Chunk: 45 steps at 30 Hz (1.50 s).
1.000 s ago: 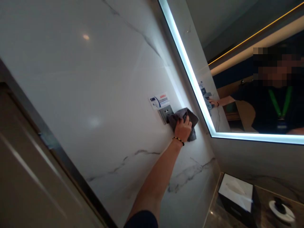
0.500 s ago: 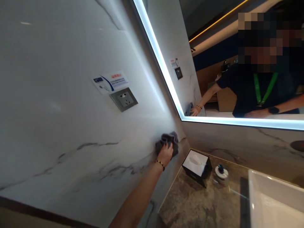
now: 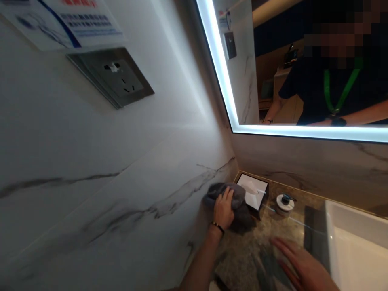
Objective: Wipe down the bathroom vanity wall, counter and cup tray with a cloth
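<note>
My left hand point(image 3: 224, 212), with a beaded bracelet at the wrist, grips a grey cloth point(image 3: 239, 197). Part of the cloth lies against the marbled wall, low down, and its lower folds hang in shadow over the counter. The cloth's right side is close beside the tissue box point(image 3: 257, 201); whether they touch I cannot tell. At the lower right, my right hand point(image 3: 300, 260) hovers over or rests on the stone counter point(image 3: 242, 258), fingers stretched out, nothing held. It is slightly blurred.
A white-topped dispenser bottle point(image 3: 285, 203) stands right of the tissue box. Farther right is a white basin point(image 3: 357, 250). A wall socket point(image 3: 121, 79) sits under a printed sign point(image 3: 87, 24). The light-edged mirror point(image 3: 281, 89) reflects a person with a green lanyard.
My left hand has slid the cloth down the wall toward the tissue box. My right hand has come into direct view over the counter. The view has moved closer to the wall.
</note>
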Each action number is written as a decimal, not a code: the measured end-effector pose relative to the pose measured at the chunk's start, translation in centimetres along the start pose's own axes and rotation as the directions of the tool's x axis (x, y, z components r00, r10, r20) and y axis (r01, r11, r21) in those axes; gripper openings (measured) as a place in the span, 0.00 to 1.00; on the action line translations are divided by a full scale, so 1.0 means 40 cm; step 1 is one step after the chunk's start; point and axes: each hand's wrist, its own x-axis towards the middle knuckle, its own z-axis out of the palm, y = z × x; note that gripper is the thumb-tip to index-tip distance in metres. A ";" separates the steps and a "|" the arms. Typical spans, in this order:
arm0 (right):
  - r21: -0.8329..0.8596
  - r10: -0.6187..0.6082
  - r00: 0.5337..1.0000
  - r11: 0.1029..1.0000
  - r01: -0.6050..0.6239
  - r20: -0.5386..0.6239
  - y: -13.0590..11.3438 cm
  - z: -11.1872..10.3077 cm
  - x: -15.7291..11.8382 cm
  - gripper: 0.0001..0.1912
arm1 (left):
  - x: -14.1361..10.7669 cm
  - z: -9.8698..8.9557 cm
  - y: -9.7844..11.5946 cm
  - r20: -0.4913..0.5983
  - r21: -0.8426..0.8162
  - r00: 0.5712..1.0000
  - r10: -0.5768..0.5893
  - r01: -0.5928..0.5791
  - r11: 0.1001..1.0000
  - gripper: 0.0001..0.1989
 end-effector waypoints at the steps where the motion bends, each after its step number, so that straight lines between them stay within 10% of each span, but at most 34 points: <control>1: -0.058 0.053 0.998 0.997 -0.055 -0.029 0.020 0.015 0.053 0.21 | 0.007 0.018 0.006 0.032 -0.023 0.999 0.004 -0.003 1.000 0.36; 5: -0.156 0.160 0.986 0.974 -0.165 -0.047 0.078 0.070 0.218 0.22 | -0.036 0.082 0.036 0.135 -0.075 0.978 0.159 -0.150 0.986 0.29; 9: -0.272 0.181 0.981 0.949 -0.157 0.064 0.099 0.108 0.274 0.21 | -0.141 0.129 0.040 0.329 -0.288 0.869 0.370 -0.281 0.916 0.18; 13: -0.348 0.229 0.962 0.923 -0.167 0.147 0.106 0.121 0.291 0.29 | -0.187 0.114 -0.048 0.190 -0.454 0.981 0.036 0.055 0.889 0.28; 17: -0.384 0.257 0.953 0.906 -0.180 0.158 0.111 0.127 0.307 0.33 | -0.108 0.077 -0.132 -0.095 -0.549 0.929 -0.358 0.251 0.797 0.34; 25: -0.318 0.300 0.939 0.919 -0.235 0.171 0.110 0.119 0.316 0.35 | -0.046 0.283 -0.105 0.142 -0.584 0.943 -0.302 0.326 0.744 0.35; 31: -0.300 0.283 0.926 0.932 -0.204 0.251 0.067 0.116 0.260 0.38 | -0.079 0.148 -0.210 0.041 -0.526 0.904 -0.425 0.382 0.760 0.31; 37: -0.344 0.257 0.919 0.927 -0.147 0.300 -0.023 0.163 0.158 0.48 | 0.146 -0.047 -0.055 -0.285 -0.348 0.958 0.025 -0.127 0.929 0.27; 39: -0.403 0.270 0.911 0.906 -0.131 0.310 -0.039 0.172 0.150 0.49 | 0.230 -0.043 0.030 -0.138 -0.332 0.943 0.302 -0.331 0.883 0.25; 42: -0.393 0.315 0.891 0.903 -0.174 0.328 -0.046 0.157 0.172 0.46 | 0.316 0.023 0.110 0.183 -0.438 0.717 0.672 -0.553 0.709 0.21; 45: -0.356 0.325 0.873 0.915 -0.192 0.363 -0.043 0.126 0.207 0.44 | 0.369 0.088 0.093 0.374 -0.443 0.653 0.659 -0.498 0.745 0.20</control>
